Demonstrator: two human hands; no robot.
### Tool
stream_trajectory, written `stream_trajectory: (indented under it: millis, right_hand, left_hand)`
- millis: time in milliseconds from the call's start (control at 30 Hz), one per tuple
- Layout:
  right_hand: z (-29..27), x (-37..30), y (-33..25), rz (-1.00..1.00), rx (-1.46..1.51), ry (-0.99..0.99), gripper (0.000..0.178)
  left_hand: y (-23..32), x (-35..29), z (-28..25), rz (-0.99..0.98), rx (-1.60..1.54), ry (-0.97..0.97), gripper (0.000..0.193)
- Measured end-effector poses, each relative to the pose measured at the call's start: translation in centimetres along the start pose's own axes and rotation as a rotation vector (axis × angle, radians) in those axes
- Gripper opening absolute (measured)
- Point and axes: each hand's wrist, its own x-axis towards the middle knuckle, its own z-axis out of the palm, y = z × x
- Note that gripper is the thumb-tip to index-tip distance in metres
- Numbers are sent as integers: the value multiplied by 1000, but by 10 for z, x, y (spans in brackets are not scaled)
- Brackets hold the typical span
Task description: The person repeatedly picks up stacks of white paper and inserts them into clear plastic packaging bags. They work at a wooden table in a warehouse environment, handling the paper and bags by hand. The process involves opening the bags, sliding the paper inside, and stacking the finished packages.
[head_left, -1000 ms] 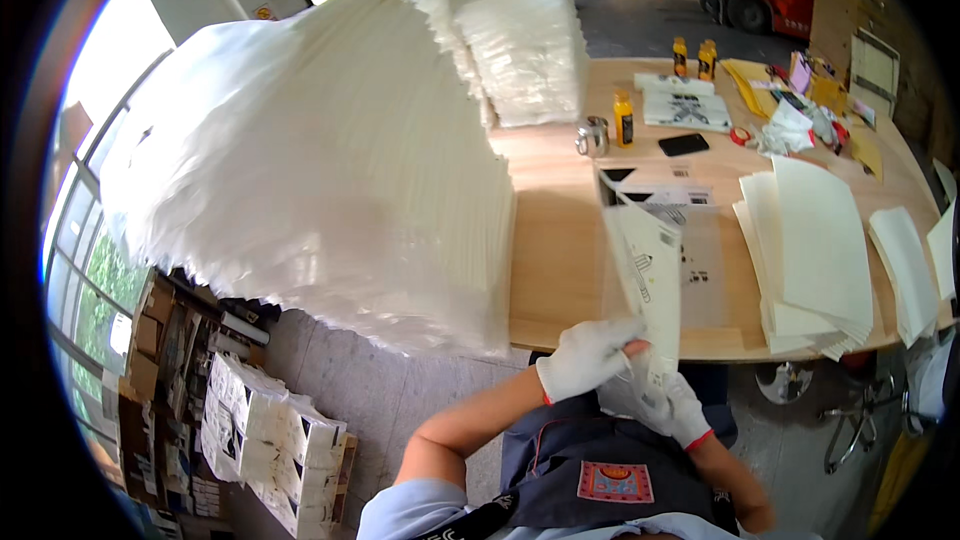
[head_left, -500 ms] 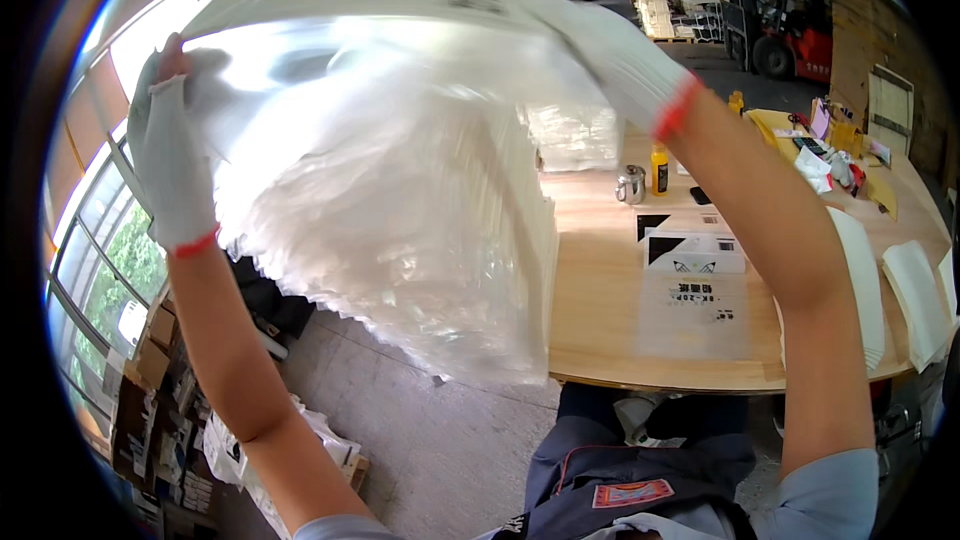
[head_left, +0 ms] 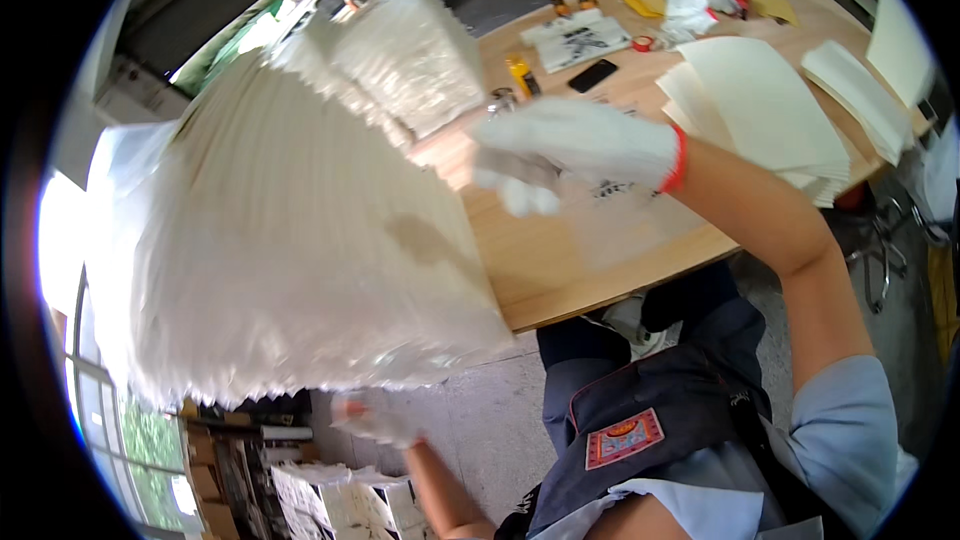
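Our wooden table (head_left: pixel 540 270) carries the tall white stack (head_left: pixel 310 230) at its left. Our hands are well apart: right hand (head_left: pixel 580 145) half-curled above the table, left hand (head_left: pixel 375 422) blurred below the stack; we cannot tell either grip. We'd best avoid knocking its edges.

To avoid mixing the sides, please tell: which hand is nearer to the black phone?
Right. The right hand is over the table, on the near side of the black phone; the left hand is farther, pictured below the large white stack.
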Motion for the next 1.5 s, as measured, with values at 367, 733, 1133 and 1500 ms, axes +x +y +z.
stream_trajectory:
  millis: [367, 733, 1133, 1500]
  right_hand:
    - [-5, -184, 263, 464, 538, 469, 32]
    - [13, -234, 296, 565, 646, 590, 28]
    - [-39, -92, 273, 368, 475, 818, 29]
    - [-78, -187, 301, 669, -764, 628, 53]
  left_hand:
    - [210, -269, 229, 391, -129, -1283, 35]
    - [208, -269, 329, 96, -386, -1755, 16]
    - [234, -226, 318, -9, -583, -1938, 13]
    - [273, -181, 308, -841, -1381, -1584, 32]
